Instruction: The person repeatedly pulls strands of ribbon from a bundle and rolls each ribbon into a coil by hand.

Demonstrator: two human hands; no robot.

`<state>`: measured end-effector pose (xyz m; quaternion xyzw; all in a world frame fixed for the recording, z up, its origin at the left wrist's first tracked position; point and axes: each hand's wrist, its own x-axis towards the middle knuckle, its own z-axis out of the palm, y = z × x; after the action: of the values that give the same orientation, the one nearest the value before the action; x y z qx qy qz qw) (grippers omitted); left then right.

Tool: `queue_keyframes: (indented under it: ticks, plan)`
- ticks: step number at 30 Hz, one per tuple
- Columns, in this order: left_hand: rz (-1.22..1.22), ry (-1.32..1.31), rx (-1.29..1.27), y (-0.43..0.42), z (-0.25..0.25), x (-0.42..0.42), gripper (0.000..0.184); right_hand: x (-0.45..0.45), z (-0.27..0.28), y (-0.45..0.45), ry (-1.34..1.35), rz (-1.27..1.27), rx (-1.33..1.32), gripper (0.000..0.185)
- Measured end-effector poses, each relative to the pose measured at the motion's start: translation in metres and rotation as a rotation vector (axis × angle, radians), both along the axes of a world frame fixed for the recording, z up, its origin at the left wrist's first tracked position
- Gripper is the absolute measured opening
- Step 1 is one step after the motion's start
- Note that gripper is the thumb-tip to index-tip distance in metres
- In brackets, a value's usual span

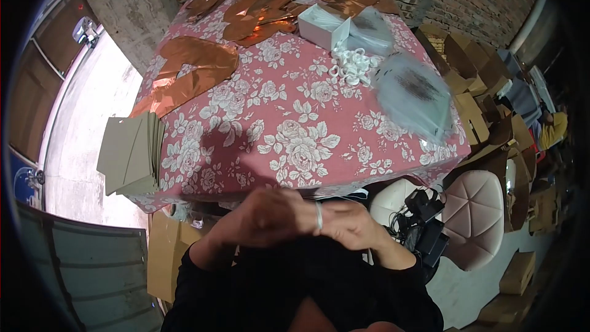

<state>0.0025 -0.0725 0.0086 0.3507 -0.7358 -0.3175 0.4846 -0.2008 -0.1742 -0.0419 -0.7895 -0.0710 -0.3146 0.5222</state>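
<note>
My left hand [270, 216] and my right hand [350, 224] meet in front of my chest, just off the near edge of the table. Both are closed, fingers curled toward each other. Where they touch, a thin white band [319, 216] shows between them, held upright; its kind is too small to tell. My left hand is dark in shadow and slightly blurred. Farther up the table lies a pile of small white rings or coils [353, 65], beside an open white box [324, 27].
A flowered pink cloth covers the table [301, 147]. Copper foil sheets [190, 71] lie at the left and back; grey-green cards [129, 154] are stacked at the left corner. Clear plastic bags [415, 95] lie right. Chairs [473, 218], black adapters [424, 206] and cardboard boxes [473, 120] stand nearby.
</note>
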Motion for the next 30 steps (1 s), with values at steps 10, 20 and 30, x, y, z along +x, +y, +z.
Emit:
queue_keyframes:
  ticks: [10, 20, 30]
  plan:
    - [0.154, -0.497, 0.054, 0.004, 0.007, 0.000, 0.033, -0.003, 0.011, 0.000, 0.109, 0.060, -0.053, 0.011]
    - [-0.012, -0.207, 0.159, 0.011, 0.003, 0.006, 0.021, -0.010, 0.012, -0.006, 0.111, 0.078, 0.101, 0.011]
    - [0.108, -0.263, 0.267, 0.016, 0.008, 0.002, 0.030, -0.011, 0.018, -0.007, 0.094, 0.093, 0.115, 0.013]
